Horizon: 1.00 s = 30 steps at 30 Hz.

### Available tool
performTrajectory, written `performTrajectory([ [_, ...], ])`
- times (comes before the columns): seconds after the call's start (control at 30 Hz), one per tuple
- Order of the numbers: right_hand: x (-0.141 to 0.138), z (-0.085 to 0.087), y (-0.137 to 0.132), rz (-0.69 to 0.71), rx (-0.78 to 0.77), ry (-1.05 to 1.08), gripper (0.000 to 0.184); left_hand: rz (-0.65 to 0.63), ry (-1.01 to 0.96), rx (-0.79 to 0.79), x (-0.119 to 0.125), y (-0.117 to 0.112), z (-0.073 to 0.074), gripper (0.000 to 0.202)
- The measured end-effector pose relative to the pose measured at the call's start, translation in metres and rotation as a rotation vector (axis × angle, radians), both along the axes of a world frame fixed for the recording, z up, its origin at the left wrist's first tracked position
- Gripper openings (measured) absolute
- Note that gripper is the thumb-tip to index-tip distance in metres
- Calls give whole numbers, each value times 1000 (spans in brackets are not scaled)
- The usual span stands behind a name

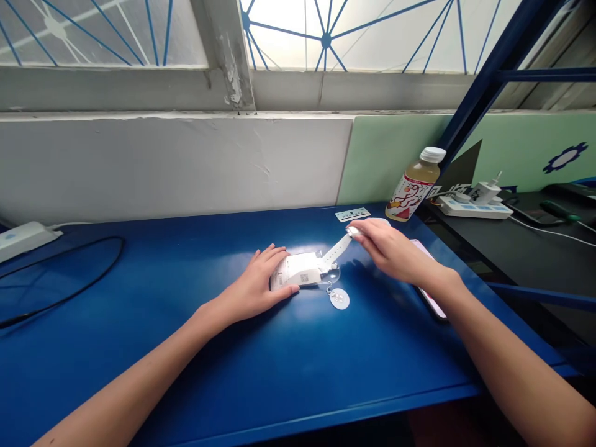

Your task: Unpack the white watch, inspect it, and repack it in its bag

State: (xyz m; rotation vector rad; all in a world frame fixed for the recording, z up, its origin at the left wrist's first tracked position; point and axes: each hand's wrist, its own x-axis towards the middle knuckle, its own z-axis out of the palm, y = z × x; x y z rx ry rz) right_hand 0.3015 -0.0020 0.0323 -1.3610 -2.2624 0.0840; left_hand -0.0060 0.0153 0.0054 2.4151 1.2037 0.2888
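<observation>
A clear badge holder with a white printed card [298, 270] lies on the blue table. My left hand [258, 278] grips its left end, fingers along the far side and thumb along the near edge. From the holder's right end a white strap with small holes [336, 251] rises up and to the right. Its far end is pinched between the thumb and fingers of my right hand [388, 251]. A round white tag [339, 298] hangs off the holder by a small chain and rests on the table.
A phone [431, 292] lies partly under my right forearm. A small white label [352, 215] and a juice bottle [414, 185] are at the back. Power strips [475, 206] stand right and left, with a black cable [100, 285] looping at left. A blue metal post [484, 81] leans behind the bottle.
</observation>
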Motion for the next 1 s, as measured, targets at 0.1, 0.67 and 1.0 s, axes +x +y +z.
performTrajectory([
  [0.1,1,3,1,-58,77,51,34,13,28,28,4,-3,-1,72],
  [0.67,-28,-12,-10,43,277,49,30,73,-220,408,11,-13,4,78],
  [1.0,-57,19,-18,297,330,284,22,-2,-351,629,32,-29,6,41],
])
